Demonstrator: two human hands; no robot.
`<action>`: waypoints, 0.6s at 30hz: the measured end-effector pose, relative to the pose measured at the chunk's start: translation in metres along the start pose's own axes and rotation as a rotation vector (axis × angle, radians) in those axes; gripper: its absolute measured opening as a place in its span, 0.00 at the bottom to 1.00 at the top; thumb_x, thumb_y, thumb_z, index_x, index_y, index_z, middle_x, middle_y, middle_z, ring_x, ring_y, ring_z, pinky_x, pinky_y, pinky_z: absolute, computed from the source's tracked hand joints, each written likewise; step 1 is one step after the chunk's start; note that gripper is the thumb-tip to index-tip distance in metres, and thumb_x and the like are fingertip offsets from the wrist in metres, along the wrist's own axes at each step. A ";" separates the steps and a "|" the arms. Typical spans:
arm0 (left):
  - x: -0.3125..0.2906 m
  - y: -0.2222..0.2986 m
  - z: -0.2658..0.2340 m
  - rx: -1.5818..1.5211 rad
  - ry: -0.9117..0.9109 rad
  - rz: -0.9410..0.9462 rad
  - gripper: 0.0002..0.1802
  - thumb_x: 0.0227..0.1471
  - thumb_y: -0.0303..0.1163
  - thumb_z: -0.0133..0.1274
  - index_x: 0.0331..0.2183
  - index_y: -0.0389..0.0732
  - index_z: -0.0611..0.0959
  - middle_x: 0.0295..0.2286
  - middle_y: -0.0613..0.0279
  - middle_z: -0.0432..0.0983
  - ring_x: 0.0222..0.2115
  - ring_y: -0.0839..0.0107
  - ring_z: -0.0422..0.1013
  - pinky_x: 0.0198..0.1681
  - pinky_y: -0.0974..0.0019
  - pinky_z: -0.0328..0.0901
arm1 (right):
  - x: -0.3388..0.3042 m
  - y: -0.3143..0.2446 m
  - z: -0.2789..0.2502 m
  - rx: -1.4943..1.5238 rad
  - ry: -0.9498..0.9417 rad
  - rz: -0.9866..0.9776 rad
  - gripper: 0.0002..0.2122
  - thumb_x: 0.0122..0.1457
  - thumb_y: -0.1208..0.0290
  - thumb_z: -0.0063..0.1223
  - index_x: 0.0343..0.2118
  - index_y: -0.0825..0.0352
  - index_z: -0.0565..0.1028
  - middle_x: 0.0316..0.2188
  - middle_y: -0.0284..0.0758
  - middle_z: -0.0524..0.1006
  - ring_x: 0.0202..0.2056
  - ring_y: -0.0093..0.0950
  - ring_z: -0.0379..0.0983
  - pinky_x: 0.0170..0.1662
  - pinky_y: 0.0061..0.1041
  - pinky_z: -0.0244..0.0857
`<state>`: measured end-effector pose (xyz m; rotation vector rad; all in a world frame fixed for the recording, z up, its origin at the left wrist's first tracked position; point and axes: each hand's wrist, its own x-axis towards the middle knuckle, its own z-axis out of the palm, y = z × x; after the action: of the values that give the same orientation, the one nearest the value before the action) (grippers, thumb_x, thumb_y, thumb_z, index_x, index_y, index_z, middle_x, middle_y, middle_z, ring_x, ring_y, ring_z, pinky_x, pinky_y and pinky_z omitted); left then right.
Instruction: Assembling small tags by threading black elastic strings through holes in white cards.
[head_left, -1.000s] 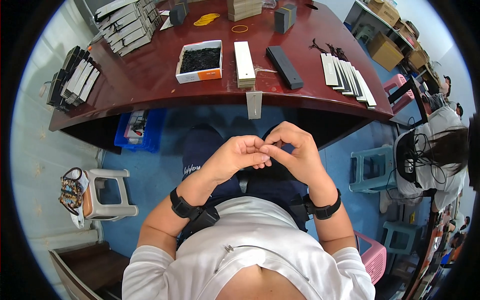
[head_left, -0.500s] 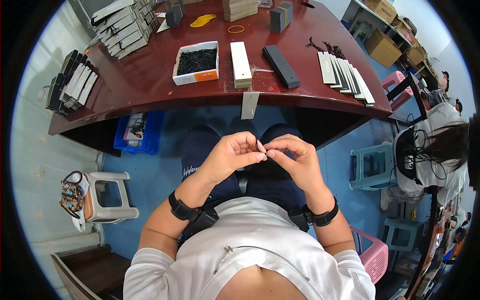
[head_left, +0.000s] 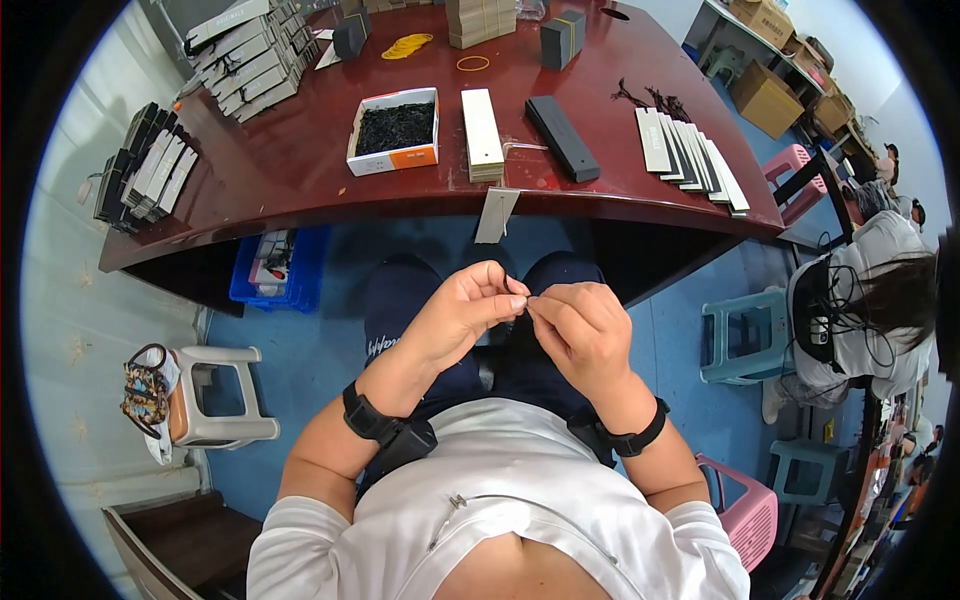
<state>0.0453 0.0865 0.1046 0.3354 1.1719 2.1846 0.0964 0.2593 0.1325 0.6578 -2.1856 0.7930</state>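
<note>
Above my lap, my left hand and my right hand meet at the fingertips, both pinched closed. Between them is a short piece of thin black cord, looped by the left fingers and mostly hidden. In front of my hands, a pale tag hangs at the table's edge. Beyond it on the table lie a box of black cords, a stack of cream tags and a stack of black tags. Overlapping tags with black cords fan out to the right.
The dark red table curves across in front of me. Tall piles of tags and yellow rubber bands lie farther back. A blue crate is underneath, a white stool to the left, and a seated person to the right.
My right hand has rolled over, so its back now faces up and its fingers are curled in more. The left hand stays nearly in place. The hanging tag has tilted slightly.
</note>
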 end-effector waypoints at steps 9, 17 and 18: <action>0.001 -0.002 0.004 0.026 0.033 0.143 0.11 0.48 0.19 0.54 0.25 0.44 0.69 0.31 0.66 0.73 0.31 0.81 0.68 0.37 0.76 0.62 | -0.001 0.005 0.002 0.338 -0.017 0.407 0.09 0.43 0.78 0.63 0.28 0.68 0.76 0.26 0.35 0.75 0.28 0.29 0.71 0.34 0.24 0.64; -0.001 0.000 0.007 0.124 0.037 0.216 0.14 0.47 0.18 0.54 0.23 0.44 0.66 0.29 0.65 0.71 0.33 0.77 0.68 0.38 0.73 0.64 | -0.014 0.013 0.009 0.765 -0.087 0.670 0.05 0.48 0.77 0.61 0.27 0.69 0.77 0.27 0.32 0.76 0.29 0.20 0.69 0.36 0.20 0.63; 0.001 -0.001 0.006 0.170 0.038 0.262 0.14 0.47 0.17 0.53 0.23 0.44 0.66 0.29 0.65 0.71 0.33 0.77 0.68 0.38 0.72 0.64 | -0.015 0.012 0.010 0.765 -0.086 0.670 0.05 0.48 0.77 0.61 0.27 0.69 0.77 0.27 0.32 0.76 0.29 0.20 0.69 0.36 0.20 0.63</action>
<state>0.0485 0.0916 0.1070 0.5488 1.4064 2.3256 0.0934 0.2634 0.1116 0.2797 -2.1553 2.0321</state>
